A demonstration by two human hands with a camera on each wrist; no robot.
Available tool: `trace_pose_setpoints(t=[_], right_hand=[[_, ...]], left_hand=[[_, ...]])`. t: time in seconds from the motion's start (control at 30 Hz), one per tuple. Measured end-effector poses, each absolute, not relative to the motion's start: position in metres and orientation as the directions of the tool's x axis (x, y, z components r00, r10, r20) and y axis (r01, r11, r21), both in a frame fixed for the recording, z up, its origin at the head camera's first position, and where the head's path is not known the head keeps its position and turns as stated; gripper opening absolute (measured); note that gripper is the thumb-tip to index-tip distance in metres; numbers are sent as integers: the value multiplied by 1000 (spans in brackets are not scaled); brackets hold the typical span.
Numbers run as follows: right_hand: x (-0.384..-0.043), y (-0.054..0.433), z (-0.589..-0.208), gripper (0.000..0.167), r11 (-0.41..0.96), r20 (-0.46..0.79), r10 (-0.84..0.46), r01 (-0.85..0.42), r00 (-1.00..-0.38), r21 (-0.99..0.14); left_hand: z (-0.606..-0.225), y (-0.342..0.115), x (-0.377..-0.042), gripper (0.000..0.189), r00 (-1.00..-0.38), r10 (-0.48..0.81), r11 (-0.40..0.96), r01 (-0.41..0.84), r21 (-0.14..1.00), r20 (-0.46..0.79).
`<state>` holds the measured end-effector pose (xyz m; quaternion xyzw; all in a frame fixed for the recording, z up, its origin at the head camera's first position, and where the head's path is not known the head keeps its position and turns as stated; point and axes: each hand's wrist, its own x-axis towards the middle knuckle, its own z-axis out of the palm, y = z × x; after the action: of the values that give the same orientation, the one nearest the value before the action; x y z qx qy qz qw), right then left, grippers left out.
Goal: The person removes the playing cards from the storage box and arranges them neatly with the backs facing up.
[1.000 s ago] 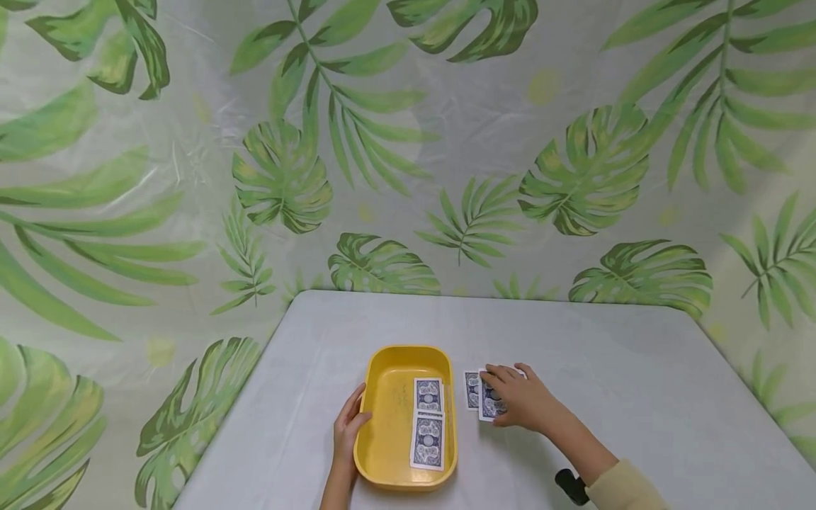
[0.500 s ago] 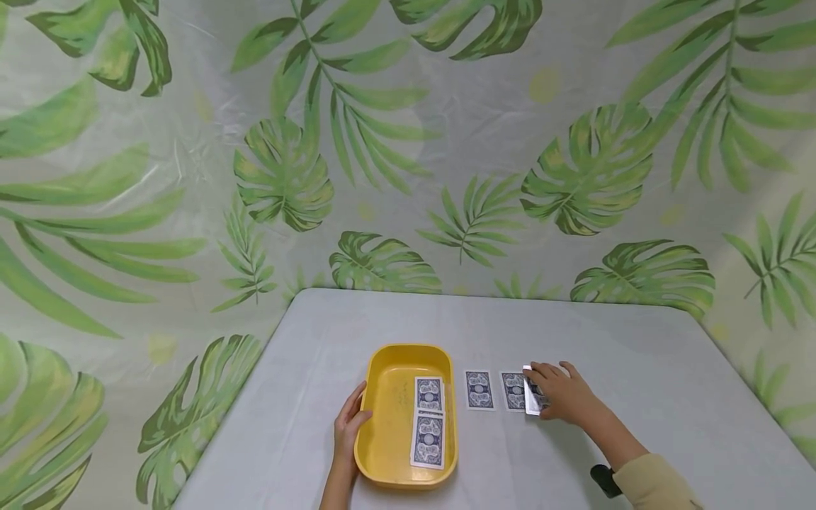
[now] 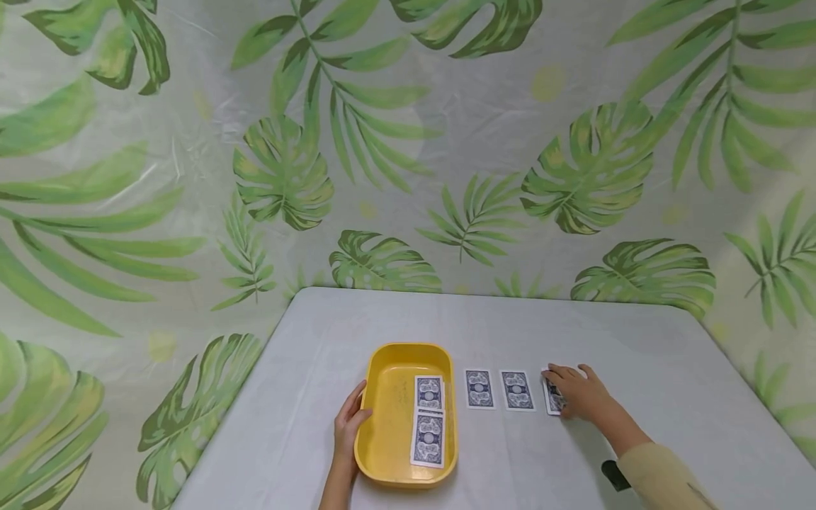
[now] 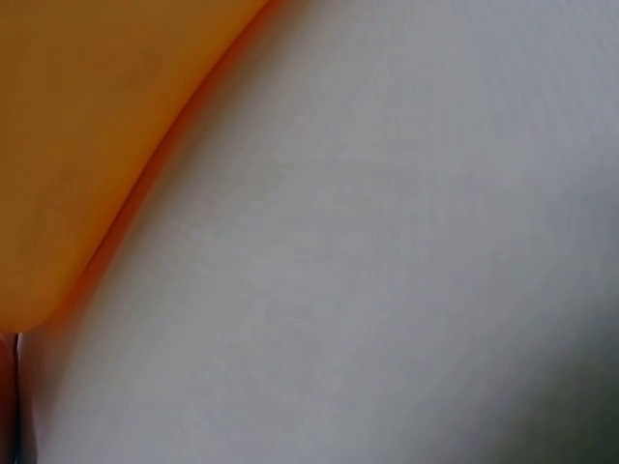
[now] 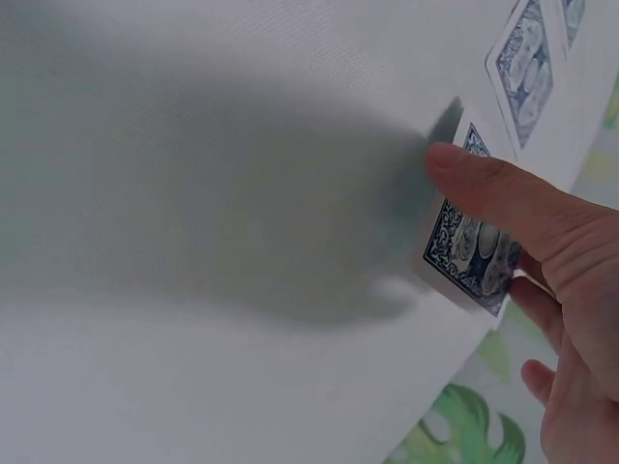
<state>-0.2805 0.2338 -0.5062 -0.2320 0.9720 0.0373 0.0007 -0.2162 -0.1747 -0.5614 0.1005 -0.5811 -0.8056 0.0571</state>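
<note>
On the left in the head view, my left hand [image 3: 349, 425] grips the side of a yellow tray [image 3: 386, 432], thumb at its rim. Blue-backed playing cards [image 3: 428, 440] lie overlapping along the tray's right side. My right hand [image 3: 583, 395] pinches a playing card [image 5: 474, 253] at the right end of a row on the white table. Its thumb presses the card's edge in the right wrist view, and the other fingers are partly hidden. Two more face-down cards, a left one [image 3: 479, 389] and a middle one [image 3: 518, 390], lie between tray and hand.
A white cloth covers the table [image 3: 357, 315], which ends at a leaf-patterned backdrop [image 3: 472, 219]. A small black item [image 3: 615, 475] sits by the right sleeve [image 3: 663, 474]. The tray's orange-yellow wall [image 4: 97, 126] fills a corner of the left wrist view.
My right hand has moved right along the table with a card, and two cards now lie separately behind it. The left hand and tray have stayed put.
</note>
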Motion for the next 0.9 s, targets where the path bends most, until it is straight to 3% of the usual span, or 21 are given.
trace_pose_setpoints(t=[0.43, 0.9], right_hand=[[-299, 230, -513, 73, 908, -123, -413, -418, -902, 18], [-309, 224, -512, 73, 958, -323, -286, -265, -902, -107]], left_hand=[[-561, -176, -217, 54, -973, -212, -321, -19, 947, -92], [-560, -175, -216, 54, -975, -207, -303, -7, 953, -74]])
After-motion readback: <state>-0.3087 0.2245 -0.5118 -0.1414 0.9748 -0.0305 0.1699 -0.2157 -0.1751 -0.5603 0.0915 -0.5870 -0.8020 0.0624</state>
